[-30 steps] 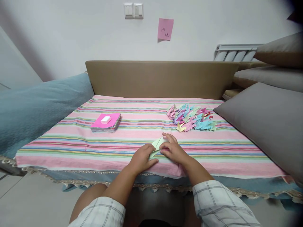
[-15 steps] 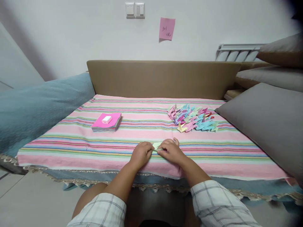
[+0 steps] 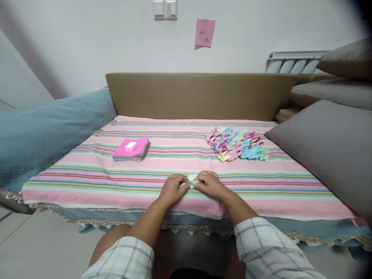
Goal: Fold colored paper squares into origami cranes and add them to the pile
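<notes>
The largest thing in this room is the sofa, and over its seat is spread a striped cloth. A big grey cushion leans at the right end. The heap of small folded papers, in many colours, lies on the cloth, beyond the right hand and somewhat to its right. The stack of square sheets is farther to the left, beyond the left hand.

Then come the two hands, near the front edge of the cloth. The left hand and the right hand face each other, and in each one the grip is narrow, with thumb and fingers closed on the paper. This pale green paper is directly between them, its visible long side running sideways, more or less along the stripes. Neither hand is clearly nearer, because both touch it; its ends are hidden under the fingers. The smallest thing is the white block, which sits on top of the stack.
</notes>
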The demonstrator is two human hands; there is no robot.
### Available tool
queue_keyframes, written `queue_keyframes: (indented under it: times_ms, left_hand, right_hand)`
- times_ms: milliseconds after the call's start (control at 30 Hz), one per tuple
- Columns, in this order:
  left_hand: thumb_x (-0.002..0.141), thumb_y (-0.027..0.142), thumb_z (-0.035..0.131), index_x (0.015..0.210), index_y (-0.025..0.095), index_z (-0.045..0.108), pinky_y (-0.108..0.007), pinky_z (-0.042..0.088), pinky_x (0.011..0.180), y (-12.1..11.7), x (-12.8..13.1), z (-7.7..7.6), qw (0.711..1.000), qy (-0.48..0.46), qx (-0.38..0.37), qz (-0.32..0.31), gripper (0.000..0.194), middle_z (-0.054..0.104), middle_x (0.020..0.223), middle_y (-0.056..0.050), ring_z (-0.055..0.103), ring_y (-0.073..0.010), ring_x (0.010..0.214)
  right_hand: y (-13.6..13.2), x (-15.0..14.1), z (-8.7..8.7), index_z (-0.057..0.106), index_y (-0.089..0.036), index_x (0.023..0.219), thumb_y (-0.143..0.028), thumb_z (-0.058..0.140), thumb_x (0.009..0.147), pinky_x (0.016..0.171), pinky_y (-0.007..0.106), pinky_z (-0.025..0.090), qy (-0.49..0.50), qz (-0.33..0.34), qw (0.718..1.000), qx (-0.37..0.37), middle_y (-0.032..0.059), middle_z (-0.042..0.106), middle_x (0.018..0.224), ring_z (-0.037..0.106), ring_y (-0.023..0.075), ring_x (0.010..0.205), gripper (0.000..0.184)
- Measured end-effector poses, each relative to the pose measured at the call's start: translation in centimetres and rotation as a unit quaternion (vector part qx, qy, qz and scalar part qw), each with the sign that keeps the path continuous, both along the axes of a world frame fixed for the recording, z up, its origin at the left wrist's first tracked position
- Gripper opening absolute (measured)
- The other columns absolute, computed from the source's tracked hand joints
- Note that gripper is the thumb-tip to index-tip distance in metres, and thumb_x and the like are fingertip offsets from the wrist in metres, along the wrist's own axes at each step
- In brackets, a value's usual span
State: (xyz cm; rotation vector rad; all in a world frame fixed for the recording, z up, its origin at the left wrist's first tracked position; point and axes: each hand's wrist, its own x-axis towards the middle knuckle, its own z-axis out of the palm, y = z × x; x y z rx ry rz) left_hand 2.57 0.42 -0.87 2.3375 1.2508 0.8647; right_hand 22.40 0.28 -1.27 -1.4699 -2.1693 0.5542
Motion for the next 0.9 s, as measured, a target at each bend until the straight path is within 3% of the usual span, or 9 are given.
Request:
queue_keyframes:
  times_ms: [133, 367, 567, 733, 900]
  left_hand:
    - [0.076, 0.028, 0.060, 0.079, 0.020, 0.063, -0.032, 0.042, 0.082, 0.1, -0.2, 0.0, 1.000, -0.009, -0.026, -0.016, 0.009, 0.067, 0.088, -0.002, 0.058, -0.0183, 0.089]
    - [0.083, 0.031, 0.052, 0.067, 0.019, 0.062, -0.032, 0.042, 0.082, 0.1, 0.1, 0.4, 1.000, 0.005, -0.012, -0.014, 0.021, 0.068, 0.080, -0.002, 0.060, -0.0170, 0.083]
    - [0.076, 0.024, 0.058, 0.057, 0.020, 0.059, -0.033, 0.043, 0.083, -0.1, 0.5, 0.2, 1.000, -0.001, 0.008, 0.012, 0.019, 0.069, 0.078, -0.001, 0.062, -0.0175, 0.085]
    - [0.078, 0.030, 0.058, 0.057, 0.020, 0.061, -0.034, 0.042, 0.082, -0.2, 0.6, -0.1, 0.999, 0.024, 0.035, 0.017, 0.024, 0.070, 0.080, -0.002, 0.062, -0.0185, 0.085]
    - [0.077, 0.029, 0.059, 0.054, 0.020, 0.062, -0.035, 0.042, 0.082, -0.2, 0.9, -0.4, 0.997, 0.045, 0.046, 0.045, 0.025, 0.071, 0.082, -0.002, 0.062, -0.0190, 0.085]
  right_hand:
    - [0.3, 0.6, 0.4, 0.068, -0.025, 0.088, -0.035, 0.055, 0.081, 0.088, 0.035, 0.033, 0.046, 0.028, 0.998, -0.021, 0.0023, 0.065, 0.089, 0.053, 0.0191, 0.092, 0.018]
    - [0.4, 0.5, 0.4, 0.067, -0.021, 0.085, -0.027, 0.053, 0.082, 0.081, 0.029, 0.039, 0.098, 0.016, 0.995, 0.005, 0.0030, 0.062, 0.090, 0.055, 0.0162, 0.088, 0.016]
    - [0.5, 0.1, -0.1, 0.067, -0.023, 0.085, -0.026, 0.056, 0.081, 0.084, 0.030, 0.038, 0.075, 0.000, 0.997, 0.025, 0.0023, 0.062, 0.093, 0.054, 0.0169, 0.092, 0.012]
    - [0.7, -0.1, -0.2, 0.068, -0.023, 0.084, -0.029, 0.052, 0.084, 0.086, 0.031, 0.038, 0.059, -0.001, 0.998, 0.031, 0.0030, 0.063, 0.095, 0.054, 0.0174, 0.093, 0.018]
    - [0.8, -0.2, -0.6, 0.070, -0.024, 0.083, -0.027, 0.059, 0.078, 0.085, 0.032, 0.039, 0.050, -0.012, 0.998, 0.040, 0.0026, 0.063, 0.094, 0.055, 0.0178, 0.092, 0.012]
